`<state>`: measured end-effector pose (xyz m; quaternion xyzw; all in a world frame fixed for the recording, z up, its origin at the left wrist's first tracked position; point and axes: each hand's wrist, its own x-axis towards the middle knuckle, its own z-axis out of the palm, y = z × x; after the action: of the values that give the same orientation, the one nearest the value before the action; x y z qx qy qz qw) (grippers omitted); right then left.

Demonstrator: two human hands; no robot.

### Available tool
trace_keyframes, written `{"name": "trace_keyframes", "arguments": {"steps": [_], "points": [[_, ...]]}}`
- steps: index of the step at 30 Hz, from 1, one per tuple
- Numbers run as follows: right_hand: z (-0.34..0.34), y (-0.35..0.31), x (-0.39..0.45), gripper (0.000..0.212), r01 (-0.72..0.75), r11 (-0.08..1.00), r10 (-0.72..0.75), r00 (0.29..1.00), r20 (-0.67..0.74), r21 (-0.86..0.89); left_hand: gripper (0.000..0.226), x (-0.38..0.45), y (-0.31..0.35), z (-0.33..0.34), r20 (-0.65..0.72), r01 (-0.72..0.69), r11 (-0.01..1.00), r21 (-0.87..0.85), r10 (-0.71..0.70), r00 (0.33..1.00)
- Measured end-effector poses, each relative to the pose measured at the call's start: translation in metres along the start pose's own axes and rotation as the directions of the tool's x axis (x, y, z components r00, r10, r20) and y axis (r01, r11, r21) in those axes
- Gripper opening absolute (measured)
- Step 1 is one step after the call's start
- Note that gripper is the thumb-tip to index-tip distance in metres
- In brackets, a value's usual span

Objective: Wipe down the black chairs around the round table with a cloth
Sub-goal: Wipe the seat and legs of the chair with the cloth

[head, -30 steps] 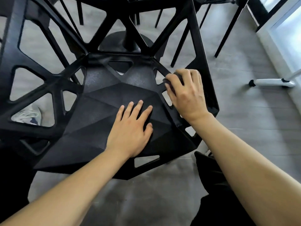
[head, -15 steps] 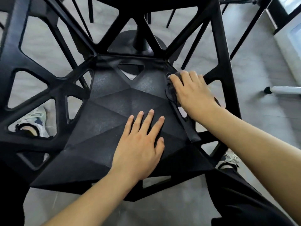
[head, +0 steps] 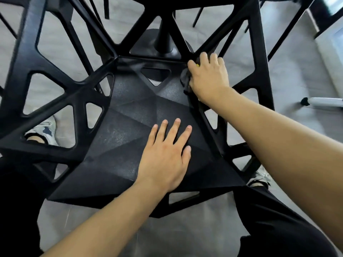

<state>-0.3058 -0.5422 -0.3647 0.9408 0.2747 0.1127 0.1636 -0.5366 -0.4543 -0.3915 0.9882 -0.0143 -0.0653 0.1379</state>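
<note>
Your left hand [head: 165, 154] lies flat on the black chair [head: 130, 130] seat, fingers straight & spread, palm down near the seat's front-right part, holding nothing. Your right hand [head: 208, 78] is at the seat's back-right corner, where seat meets the backrest frame, fingers curled over a dark cloth [head: 185, 80] bunched under the palm; cloth pokes out on the hand's left side, pressed vs the chair. Table pedestal [head: 165, 41] seen thru the backrest openings. Sneaker [head: 43, 129] on grey floor [head: 185, 225], left of seat.
</note>
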Motion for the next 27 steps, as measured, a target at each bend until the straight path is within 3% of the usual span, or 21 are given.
{"name": "trace_keyframes", "arguments": {"steps": [5, 10, 14, 17, 21, 24, 27], "points": [[-0.003, 0.013, -0.075, 0.034, 0.072, 0.988, -0.074, 0.997, -0.006, -0.135, 0.065, 0.000, 0.001, 0.002, -0.022, 0.042, 0.999, -0.015, -0.042, 0.999], [-0.008, 0.016, -0.128, 0.047, -0.033, 0.986, 0.036, 0.999, -0.013, 0.160, 0.065, 0.001, 0.004, 0.002, -0.045, 0.046, 0.999, -0.020, -0.046, 0.998], [-0.003, 0.010, -0.124, 0.042, -0.149, 0.953, 0.165, 0.986, -0.037, 0.263, 0.057, -0.002, 0.004, -0.001, -0.114, 0.037, 0.999, -0.037, -0.041, 0.993], [-0.001, -0.012, -0.112, 0.039, -0.238, 0.917, 0.262, 0.964, -0.034, 0.321, 0.046, -0.021, -0.009, -0.008, -0.165, 0.065, 0.997, -0.028, -0.069, 0.984], [-0.011, -0.049, -0.121, 0.041, -0.249, 0.796, 0.274, 0.961, 0.039, 0.552, 0.052, -0.064, -0.044, -0.012, -0.174, 0.106, 0.993, 0.057, -0.095, 0.980], [-0.031, -0.092, -0.144, 0.042, -0.139, 0.766, 0.183, 0.983, -0.006, 0.628, 0.051, -0.076, -0.052, -0.009, -0.208, 0.111, 0.991, 0.074, -0.094, 0.974], [-0.037, -0.094, -0.163, 0.042, -0.031, 0.837, 0.077, 0.995, -0.062, 0.546, 0.050, -0.074, -0.049, -0.008, -0.238, 0.132, 0.989, 0.062, -0.114, 0.965]]}}
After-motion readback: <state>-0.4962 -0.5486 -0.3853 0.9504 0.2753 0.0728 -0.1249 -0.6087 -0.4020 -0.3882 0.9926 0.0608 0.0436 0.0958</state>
